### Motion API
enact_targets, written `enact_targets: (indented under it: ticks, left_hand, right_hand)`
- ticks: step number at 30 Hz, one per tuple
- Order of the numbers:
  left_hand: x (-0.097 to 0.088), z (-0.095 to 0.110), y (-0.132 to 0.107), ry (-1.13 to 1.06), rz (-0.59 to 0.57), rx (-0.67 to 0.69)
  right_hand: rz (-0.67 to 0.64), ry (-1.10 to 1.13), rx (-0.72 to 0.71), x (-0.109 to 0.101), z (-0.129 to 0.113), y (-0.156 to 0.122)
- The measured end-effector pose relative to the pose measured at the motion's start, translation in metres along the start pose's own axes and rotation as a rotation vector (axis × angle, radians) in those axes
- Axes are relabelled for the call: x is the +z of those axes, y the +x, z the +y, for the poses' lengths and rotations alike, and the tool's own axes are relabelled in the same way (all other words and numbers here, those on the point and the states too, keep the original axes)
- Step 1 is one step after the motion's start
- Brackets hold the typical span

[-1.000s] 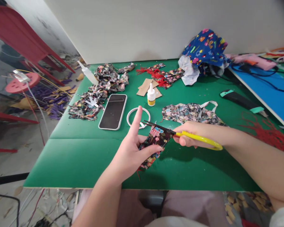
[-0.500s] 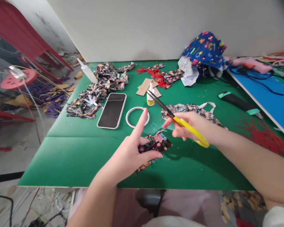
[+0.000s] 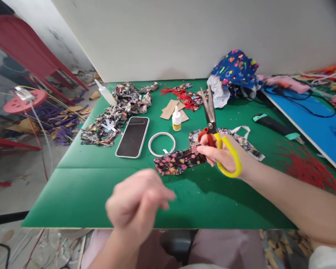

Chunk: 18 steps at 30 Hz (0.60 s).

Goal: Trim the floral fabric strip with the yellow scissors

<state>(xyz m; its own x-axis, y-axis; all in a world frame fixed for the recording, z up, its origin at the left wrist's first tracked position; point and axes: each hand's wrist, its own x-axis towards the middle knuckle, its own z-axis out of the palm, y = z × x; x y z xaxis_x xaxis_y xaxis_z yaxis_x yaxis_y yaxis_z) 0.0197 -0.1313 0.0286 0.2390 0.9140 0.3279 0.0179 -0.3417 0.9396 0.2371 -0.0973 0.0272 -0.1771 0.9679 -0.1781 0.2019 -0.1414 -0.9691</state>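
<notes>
My right hand (image 3: 220, 151) is closed on a pair of scissors (image 3: 212, 125) with yellow and red handles, blades pointing up and slightly apart. Its thumb and fingers also pinch the right end of a dark floral cloth strip (image 3: 175, 161), which stretches leftward above the green table. My left hand (image 3: 138, 200), a little blurred, is curled closed nearer the table's front edge, apart from the cloth. Whatever may be inside its fingers is hidden. Just behind the strip lies a white ring-shaped roll (image 3: 150, 144). More floral cloth (image 3: 253, 149) with a white loop lies partly behind my right hand.
A phone (image 3: 133, 137), a small white glue bottle (image 3: 176, 120) and brown card pieces (image 3: 168, 110) are mid-table. Crumpled floral cloth (image 3: 123, 106) lies at back left, blue printed cloth (image 3: 236, 69) at back right. A black-and-teal cutter (image 3: 277, 127) and red threads (image 3: 310, 170) are rightward.
My left hand has let go of the floral cloth and drawn back toward the front edge, its fingers curling. My right hand now pinches the cloth, and the scissors have swung upright with blades parted.
</notes>
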Motion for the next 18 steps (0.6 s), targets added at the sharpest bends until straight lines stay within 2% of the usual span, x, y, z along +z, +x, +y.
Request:
enact_targets:
  ticks: [1, 2, 3, 4, 6, 7, 9, 12, 18]
  left_hand:
    - [0.004, 0.002, -0.001, -0.023, -0.265, -0.064]
    - [0.01, 0.003, -0.001, -0.004, -0.519, -0.229]
    - [0.017, 0.003, 0.001, -0.006, -0.641, -0.394]
    - [0.026, 0.002, 0.002, -0.04, -0.602, -0.543]
    - [0.042, -0.004, 0.005, -0.201, -0.287, -0.703]
    - [0.049, -0.007, 0.006, -0.31, -0.166, -0.711]
    - [0.06, -0.013, 0.006, -0.48, 0.025, -0.663]
    - [0.066, -0.018, 0.004, -0.671, 0.227, -0.578]
    - [0.054, -0.017, 0.011, -0.83, 0.428, -0.491]
  right_hand:
    - [0.025, 0.04, -0.023, 0.0, 0.001, 0.0]
    - [0.051, 0.073, -0.046, 0.001, 0.002, -0.001]
    - [0.075, 0.095, -0.069, 0.002, 0.002, -0.002]
    - [0.093, 0.108, -0.09, 0.003, 0.003, -0.003]
    - [0.109, 0.129, -0.125, 0.005, 0.003, -0.006]
    - [0.109, 0.134, -0.139, 0.006, 0.002, -0.007]
    - [0.098, 0.115, -0.145, 0.007, 0.001, -0.009]
    - [0.032, 0.078, -0.12, 0.009, 0.002, -0.011]
    - [-0.16, 0.105, -0.138, 0.009, 0.006, -0.015]
